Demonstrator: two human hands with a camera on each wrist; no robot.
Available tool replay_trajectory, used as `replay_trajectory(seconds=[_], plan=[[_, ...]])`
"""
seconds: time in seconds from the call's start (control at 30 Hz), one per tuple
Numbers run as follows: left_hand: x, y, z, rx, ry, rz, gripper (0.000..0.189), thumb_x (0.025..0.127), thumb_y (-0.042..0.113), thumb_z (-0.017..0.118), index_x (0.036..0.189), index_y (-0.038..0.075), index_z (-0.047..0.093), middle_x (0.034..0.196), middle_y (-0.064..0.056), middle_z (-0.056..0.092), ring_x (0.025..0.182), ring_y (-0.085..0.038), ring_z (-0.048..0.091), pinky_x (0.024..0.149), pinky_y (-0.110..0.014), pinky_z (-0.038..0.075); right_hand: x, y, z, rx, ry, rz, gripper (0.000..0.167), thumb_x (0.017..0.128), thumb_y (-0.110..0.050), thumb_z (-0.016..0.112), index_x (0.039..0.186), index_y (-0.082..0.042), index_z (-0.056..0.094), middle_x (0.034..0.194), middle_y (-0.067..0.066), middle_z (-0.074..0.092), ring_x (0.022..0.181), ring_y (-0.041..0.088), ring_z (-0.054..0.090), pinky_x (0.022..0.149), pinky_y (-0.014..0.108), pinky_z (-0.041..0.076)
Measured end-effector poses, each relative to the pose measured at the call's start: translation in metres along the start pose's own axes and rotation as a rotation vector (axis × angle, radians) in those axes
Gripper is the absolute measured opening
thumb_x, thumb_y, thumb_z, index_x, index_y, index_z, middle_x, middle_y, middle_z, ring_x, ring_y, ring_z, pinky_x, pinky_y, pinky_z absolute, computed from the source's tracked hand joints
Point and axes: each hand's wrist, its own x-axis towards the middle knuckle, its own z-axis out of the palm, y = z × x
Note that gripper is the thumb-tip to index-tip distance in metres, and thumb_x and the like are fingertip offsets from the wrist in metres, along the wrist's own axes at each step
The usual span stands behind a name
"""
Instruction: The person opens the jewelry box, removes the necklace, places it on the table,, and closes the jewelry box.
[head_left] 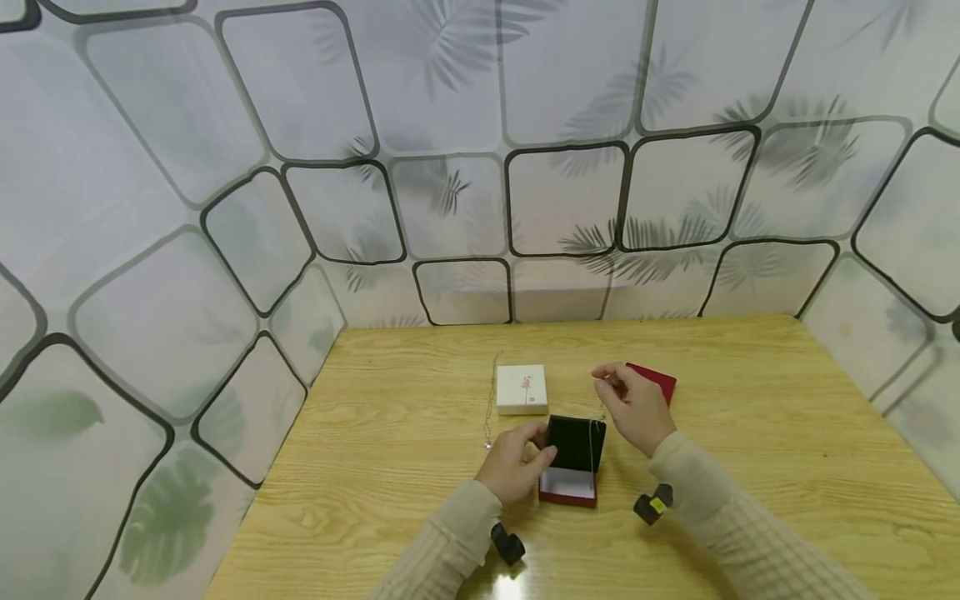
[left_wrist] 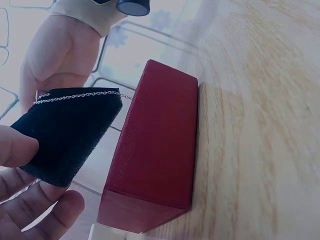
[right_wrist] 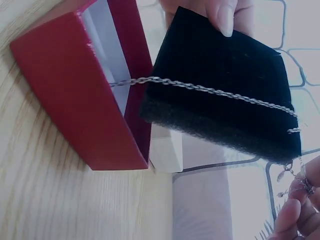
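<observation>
My left hand [head_left: 513, 462] pinches a black foam pad [head_left: 573, 442] by its left side, thumb on the face and fingers behind. The pad is tilted up above an open red jewelry box [head_left: 567, 501] with a pale inside. A silver chain [right_wrist: 215, 91] runs across the pad's face, and one end goes down into the box. At the pad's far edge my right hand [head_left: 633, 404] pinches the other end of this chain, where small links and a clasp-like piece hang at the fingertips in the right wrist view.
Behind the pad stands a white box [head_left: 522, 389] with a pink flower print. A second silver necklace [head_left: 491, 400] lies stretched out to its left. Partly behind my right hand is a flat red piece [head_left: 658, 383], perhaps the box's lid. Everything rests on a wooden table [head_left: 390, 417].
</observation>
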Motion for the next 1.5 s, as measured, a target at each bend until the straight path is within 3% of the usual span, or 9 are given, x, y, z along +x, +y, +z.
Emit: replay_trajectory(seconds=[0.17, 0.4, 0.6, 1.0, 1.2, 1.3, 1.5], plan=[[0.0, 0.0, 0.001, -0.009, 0.004, -0.013, 0.018, 0.098, 0.018, 0.057, 0.114, 0.012, 0.062, 0.091, 0.006, 0.064, 0.074, -0.004, 0.056, 0.068, -0.019, 0.047, -0.001, -0.004, -0.004, 0.015, 0.023, -0.019, 0.01, 0.096, -0.016, 0.06, 0.104, -0.011, 0.065, 0.082, -0.001, 0.062, 0.067, 0.014, 0.052, 0.058, 0.023, 0.045], [-0.001, 0.0, 0.0, -0.035, 0.003, -0.046, 0.016, 0.097, 0.016, 0.058, 0.112, 0.013, 0.061, 0.091, 0.004, 0.064, 0.048, 0.0, 0.043, 0.053, -0.017, 0.043, -0.001, -0.006, -0.013, 0.036, 0.076, -0.011, 0.015, 0.097, -0.021, 0.06, 0.106, -0.01, 0.065, 0.083, 0.0, 0.062, 0.066, 0.014, 0.051, 0.056, 0.022, 0.043], [-0.001, 0.002, -0.002, -0.047, 0.002, -0.06, 0.013, 0.097, 0.014, 0.058, 0.11, 0.013, 0.059, 0.092, 0.002, 0.063, 0.04, 0.002, 0.033, 0.045, -0.016, 0.04, 0.001, -0.005, -0.018, 0.026, 0.11, -0.016, 0.017, 0.097, -0.022, 0.059, 0.108, -0.009, 0.064, 0.084, 0.001, 0.063, 0.069, 0.013, 0.053, 0.057, 0.021, 0.044], [-0.001, 0.006, -0.006, -0.031, -0.01, -0.077, 0.006, 0.096, 0.014, 0.057, 0.102, 0.013, 0.058, 0.092, 0.002, 0.063, 0.042, 0.0, 0.028, 0.045, -0.016, 0.037, 0.004, -0.003, -0.025, 0.022, 0.151, -0.021, 0.014, 0.095, -0.016, 0.062, 0.107, -0.008, 0.064, 0.084, 0.002, 0.062, 0.068, 0.013, 0.052, 0.057, 0.018, 0.043], [-0.001, 0.008, -0.007, -0.038, -0.021, -0.06, 0.008, 0.095, 0.012, 0.057, 0.102, 0.016, 0.059, 0.092, 0.003, 0.063, 0.063, -0.005, 0.048, 0.049, -0.017, 0.04, 0.006, -0.003, -0.028, 0.033, 0.161, -0.023, 0.014, 0.096, -0.015, 0.061, 0.109, -0.011, 0.065, 0.083, 0.002, 0.062, 0.068, 0.013, 0.052, 0.058, 0.019, 0.044], [-0.001, 0.008, -0.007, -0.034, -0.025, -0.051, 0.01, 0.094, 0.01, 0.057, 0.101, 0.016, 0.06, 0.093, 0.003, 0.063, 0.071, -0.008, 0.051, 0.052, -0.017, 0.041, 0.006, -0.003, -0.031, 0.03, 0.164, -0.029, 0.015, 0.096, -0.015, 0.06, 0.109, -0.012, 0.067, 0.083, 0.001, 0.063, 0.068, 0.011, 0.054, 0.059, 0.018, 0.045], [-0.003, 0.008, -0.005, -0.038, -0.02, -0.056, 0.015, 0.089, 0.005, 0.059, 0.1, 0.015, 0.062, 0.091, 0.003, 0.063, 0.049, -0.001, 0.033, 0.044, -0.016, 0.031, 0.005, -0.003, -0.038, 0.019, 0.169, -0.014, 0.016, 0.097, -0.018, 0.059, 0.106, -0.008, 0.068, 0.083, 0.003, 0.063, 0.071, 0.012, 0.053, 0.06, 0.017, 0.043]])
